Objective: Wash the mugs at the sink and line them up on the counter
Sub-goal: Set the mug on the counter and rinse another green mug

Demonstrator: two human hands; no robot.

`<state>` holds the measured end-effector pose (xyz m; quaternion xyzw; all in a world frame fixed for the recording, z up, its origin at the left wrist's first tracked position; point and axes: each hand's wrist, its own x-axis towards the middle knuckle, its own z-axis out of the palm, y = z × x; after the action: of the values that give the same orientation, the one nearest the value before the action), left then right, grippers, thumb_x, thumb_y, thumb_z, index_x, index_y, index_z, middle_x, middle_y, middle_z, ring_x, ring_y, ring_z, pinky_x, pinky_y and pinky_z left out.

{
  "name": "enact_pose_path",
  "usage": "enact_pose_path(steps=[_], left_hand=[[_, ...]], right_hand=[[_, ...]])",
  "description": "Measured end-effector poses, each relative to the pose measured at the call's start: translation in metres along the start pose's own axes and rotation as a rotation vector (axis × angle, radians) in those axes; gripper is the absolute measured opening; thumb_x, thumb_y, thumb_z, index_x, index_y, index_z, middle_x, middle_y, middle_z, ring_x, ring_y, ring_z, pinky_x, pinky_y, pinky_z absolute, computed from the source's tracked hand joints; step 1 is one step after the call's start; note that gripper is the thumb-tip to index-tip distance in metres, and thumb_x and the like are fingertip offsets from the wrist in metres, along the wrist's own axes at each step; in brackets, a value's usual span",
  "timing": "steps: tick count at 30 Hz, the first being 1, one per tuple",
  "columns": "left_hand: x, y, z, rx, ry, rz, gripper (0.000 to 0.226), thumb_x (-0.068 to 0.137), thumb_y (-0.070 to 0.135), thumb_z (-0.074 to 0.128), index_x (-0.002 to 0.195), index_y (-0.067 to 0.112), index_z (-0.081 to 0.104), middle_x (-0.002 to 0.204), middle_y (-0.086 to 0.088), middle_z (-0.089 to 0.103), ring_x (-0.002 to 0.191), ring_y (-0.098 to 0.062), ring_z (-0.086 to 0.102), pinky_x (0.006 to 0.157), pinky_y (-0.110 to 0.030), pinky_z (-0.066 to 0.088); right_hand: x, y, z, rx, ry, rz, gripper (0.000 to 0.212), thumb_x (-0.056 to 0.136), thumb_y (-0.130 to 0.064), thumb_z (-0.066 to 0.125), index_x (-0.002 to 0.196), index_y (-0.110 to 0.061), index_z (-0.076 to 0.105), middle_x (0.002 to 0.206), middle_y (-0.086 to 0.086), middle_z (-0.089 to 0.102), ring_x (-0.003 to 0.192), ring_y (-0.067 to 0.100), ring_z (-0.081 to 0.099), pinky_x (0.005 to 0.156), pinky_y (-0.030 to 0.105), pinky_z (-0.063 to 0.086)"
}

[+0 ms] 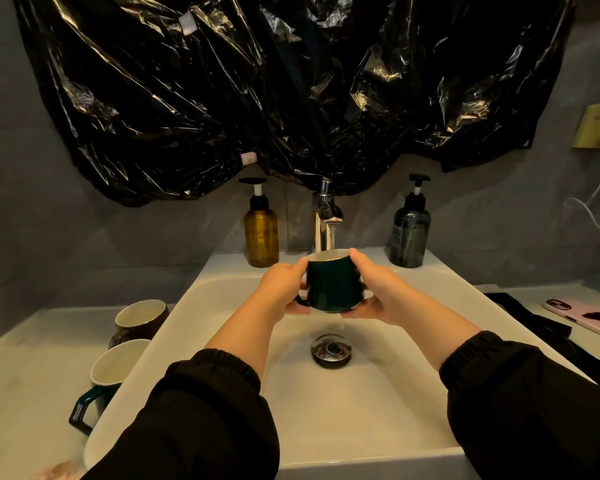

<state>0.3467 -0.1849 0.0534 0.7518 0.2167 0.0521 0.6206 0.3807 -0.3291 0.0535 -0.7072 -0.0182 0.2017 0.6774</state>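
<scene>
Here, left hand [284, 289] and right hand [378, 292] gripping dark mug [333, 287], tap water [329, 239] falling in, 2 mugs [141, 315] [118, 365] on counter [25, 358]

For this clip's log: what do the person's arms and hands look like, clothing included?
The left hand and right hand are bare: no gloves, rings or watch visible. Loose black long sleeves with gathered elastic cuffs cover both arms, leaving the lower forearms bare.

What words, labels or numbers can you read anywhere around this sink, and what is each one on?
Nothing reads clearly.
Dark pump bottle: pale lettering down its side, too blurred to read.
Two tags on the black plastic sheet: too small to read.
Amber bottle, mug, phone: no lettering shows.
</scene>
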Motion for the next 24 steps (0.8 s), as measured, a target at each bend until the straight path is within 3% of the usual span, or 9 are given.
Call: enact_pose_path(steps=[2, 8, 12, 15, 17, 21, 24], left_hand=[[0.000, -0.001, 0.000, -0.016, -0.011, -0.037, 0.032, 0.098, 0.041, 0.041, 0.113, 0.013, 0.047, 0.112, -0.014, 0.061, 0.096, -0.035, 0.065, 0.078, -0.040, 0.059], [0.003, -0.002, 0.002, -0.037, -0.009, -0.083, 0.036, 0.097, 0.045, 0.042, 0.108, 0.011, 0.048, 0.105, -0.018, 0.066, 0.084, -0.032, 0.070, 0.073, -0.036, 0.059], [0.000, -0.001, -0.002, -0.135, -0.057, -0.144, 0.039, 0.096, 0.044, 0.044, 0.112, 0.008, 0.046, 0.110, -0.023, 0.064, 0.086, -0.036, 0.069, 0.074, -0.039, 0.059], [-0.006, 0.000, -0.003, -0.219, -0.085, -0.190, 0.044, 0.096, 0.043, 0.046, 0.120, 0.007, 0.046, 0.116, -0.024, 0.062, 0.088, -0.038, 0.068, 0.057, -0.035, 0.059], [-0.009, 0.000, -0.002, -0.280, -0.101, -0.220, 0.049, 0.097, 0.042, 0.045, 0.129, 0.006, 0.045, 0.117, -0.024, 0.061, 0.092, -0.038, 0.068, 0.049, -0.034, 0.058], [-0.011, -0.002, 0.000, -0.390, -0.117, -0.276, 0.049, 0.097, 0.040, 0.045, 0.133, 0.008, 0.046, 0.124, -0.020, 0.058, 0.094, -0.039, 0.067, 0.060, -0.036, 0.058], [-0.012, -0.002, 0.001, -0.512, -0.130, -0.341, 0.043, 0.096, 0.038, 0.048, 0.127, 0.009, 0.050, 0.125, -0.018, 0.059, 0.096, -0.039, 0.066, 0.069, -0.038, 0.058]], right_hand=[[0.001, 0.000, -0.001, -0.025, -0.005, 0.000, 0.037, 0.097, -0.053, 0.040, 0.114, -0.021, 0.049, 0.092, 0.003, 0.054, 0.087, 0.027, 0.061, 0.078, 0.043, 0.057], [0.006, -0.002, -0.003, -0.191, 0.056, -0.032, 0.044, 0.096, -0.059, 0.030, 0.116, -0.022, 0.045, 0.112, 0.007, 0.049, 0.102, 0.030, 0.054, 0.079, 0.041, 0.051], [0.008, -0.003, -0.002, -0.329, 0.081, -0.097, 0.048, 0.098, -0.055, 0.028, 0.117, -0.018, 0.051, 0.100, 0.007, 0.057, 0.095, 0.027, 0.057, 0.078, 0.038, 0.052], [0.008, -0.004, 0.000, -0.449, 0.116, -0.130, 0.049, 0.101, -0.050, 0.026, 0.122, -0.014, 0.051, 0.106, 0.011, 0.059, 0.090, 0.025, 0.057, 0.074, 0.034, 0.052], [0.008, -0.006, 0.001, -0.503, 0.143, -0.155, 0.049, 0.101, -0.048, 0.025, 0.124, -0.012, 0.050, 0.109, 0.012, 0.058, 0.092, 0.024, 0.055, 0.080, 0.036, 0.050], [0.007, -0.010, 0.000, -0.497, 0.121, -0.219, 0.038, 0.103, -0.044, 0.023, 0.114, -0.016, 0.047, 0.110, 0.008, 0.051, 0.100, 0.020, 0.046, 0.094, 0.038, 0.039], [0.006, -0.011, 0.000, -0.299, 0.067, -0.182, 0.028, 0.102, -0.044, 0.028, 0.105, -0.021, 0.043, 0.105, 0.006, 0.050, 0.101, 0.021, 0.042, 0.099, 0.040, 0.035]])
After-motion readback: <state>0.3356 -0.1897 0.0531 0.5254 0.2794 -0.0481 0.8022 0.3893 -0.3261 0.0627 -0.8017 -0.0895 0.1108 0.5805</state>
